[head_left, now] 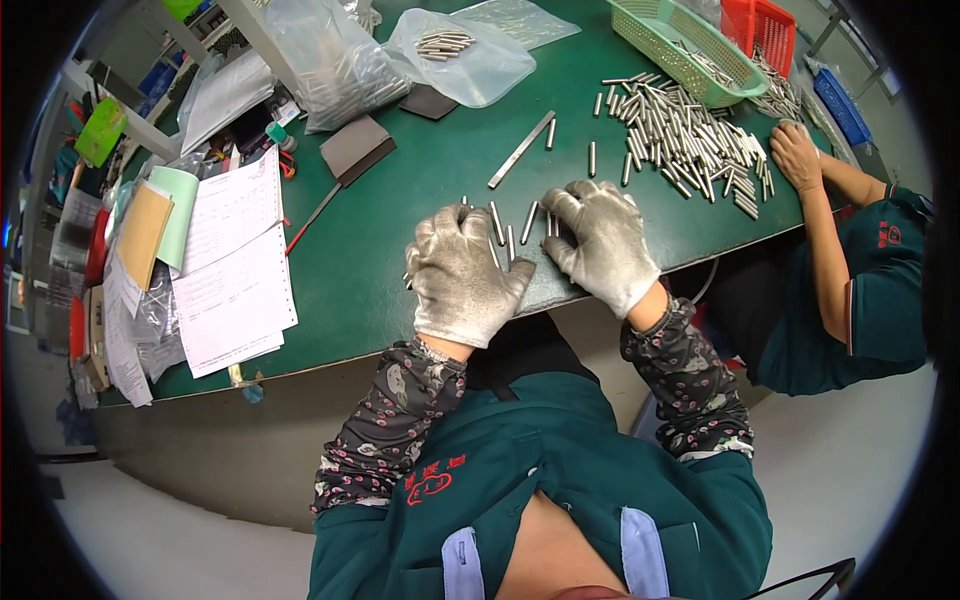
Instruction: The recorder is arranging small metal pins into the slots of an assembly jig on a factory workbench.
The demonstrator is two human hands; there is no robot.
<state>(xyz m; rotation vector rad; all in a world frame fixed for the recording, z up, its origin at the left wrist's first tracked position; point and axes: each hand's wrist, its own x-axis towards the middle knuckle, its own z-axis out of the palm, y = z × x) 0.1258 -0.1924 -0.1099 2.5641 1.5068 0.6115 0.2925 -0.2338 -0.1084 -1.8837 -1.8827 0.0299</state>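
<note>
Both my hands wear worn grey-white gloves at the near edge of the green table. My left hand (462, 275) lies palm down, its thumb held away from the bent fingers. Ends of metal pins peek out beside it; what lies under the palm is hidden. My right hand (605, 240) curls its thumb and fingers around a few short metal pins (552, 226). Between the hands are several loose pins, among them one tilted metal pin (497, 223) and another slanting metal pin (529, 222).
A flat metal strip (521, 150) lies ahead. At the right are a large pin pile (690, 140), a green basket (640, 40), a red basket (775, 25) and a co-worker's hand (796, 155). Plastic bags (335, 75), a dark pad (357, 150) and papers (235, 290) occupy the left.
</note>
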